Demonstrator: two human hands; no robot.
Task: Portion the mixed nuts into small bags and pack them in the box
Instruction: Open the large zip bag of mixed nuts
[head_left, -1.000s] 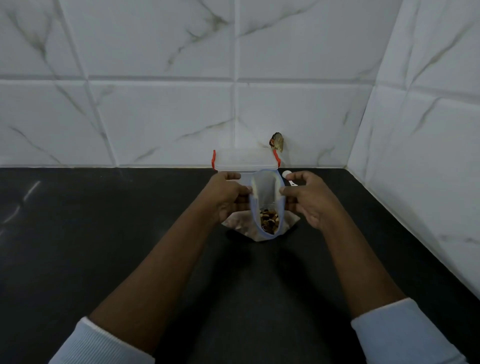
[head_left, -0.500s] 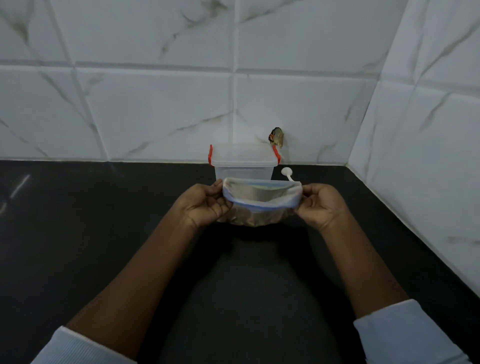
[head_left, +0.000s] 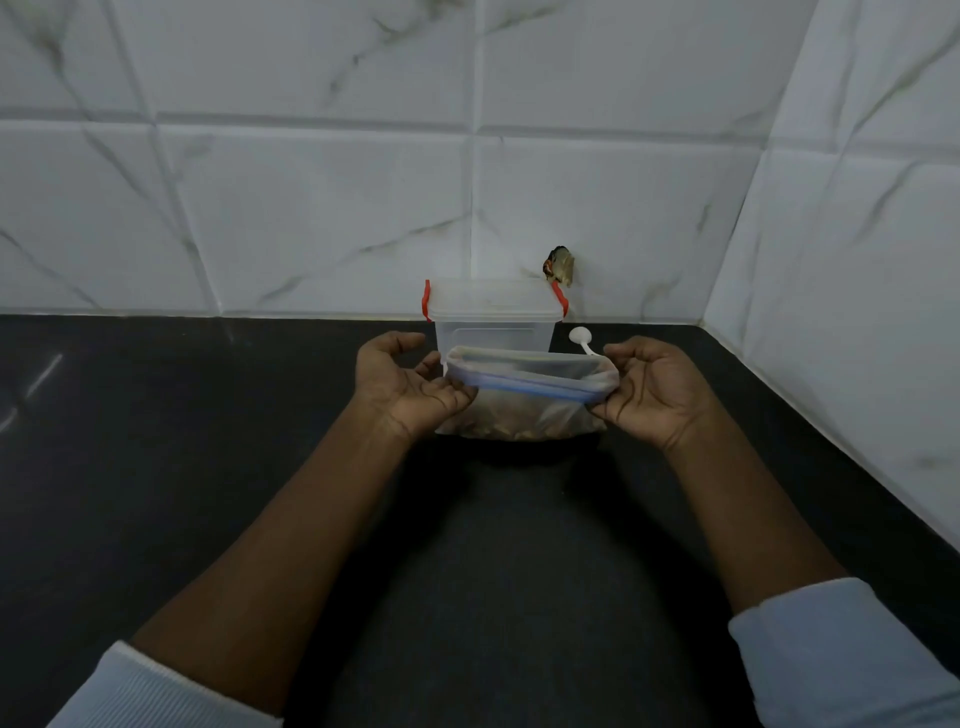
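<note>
Mixed nuts (head_left: 511, 428) sit in the bottom of a small clear plastic zip bag with a blue seal strip (head_left: 530, 387), held just in front of a lidded clear plastic box with red clips (head_left: 493, 332). That box stands on the black bench (head_left: 208, 441). The left hand (head_left: 410, 384) grips the bag's left end in curled fingers; the right hand (head_left: 654, 389) pinches its right end. A small white plastic spoon (head_left: 579, 338) lies just right of the box.

You have a black countertop (head_left: 156, 467) spread before you, white marble-veined wall tiles (head_left: 311, 208) along the far side and the right, and a dark broken patch (head_left: 560, 265) low on the far wall
</note>
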